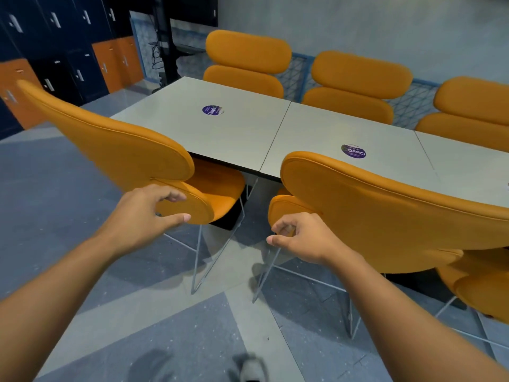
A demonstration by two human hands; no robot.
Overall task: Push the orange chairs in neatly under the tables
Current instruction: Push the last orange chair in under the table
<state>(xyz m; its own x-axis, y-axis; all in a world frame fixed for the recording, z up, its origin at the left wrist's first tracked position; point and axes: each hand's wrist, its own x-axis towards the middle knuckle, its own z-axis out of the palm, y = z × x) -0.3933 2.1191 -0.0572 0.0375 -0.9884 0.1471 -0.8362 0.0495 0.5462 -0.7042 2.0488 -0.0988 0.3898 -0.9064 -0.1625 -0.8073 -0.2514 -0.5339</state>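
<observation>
Two orange chairs stand at the near side of the grey tables [234, 133]. The left chair [121, 150] is angled, with its seat partly under the table edge. The right chair [385, 216] has its back against the table edge. My left hand [143, 213] is open in a C shape just in front of the left chair's lower back pad, fingertips at its surface. My right hand [303, 238] hovers with loosely curled fingers at the left end of the right chair's lower pad and holds nothing.
Three more orange chairs [248, 64] line the far side of the tables. Part of another orange chair [479, 288] shows at the right edge. Blue and orange lockers [68, 51] fill the left wall. Thin wire chair legs [198, 266] stand on the grey floor between my arms.
</observation>
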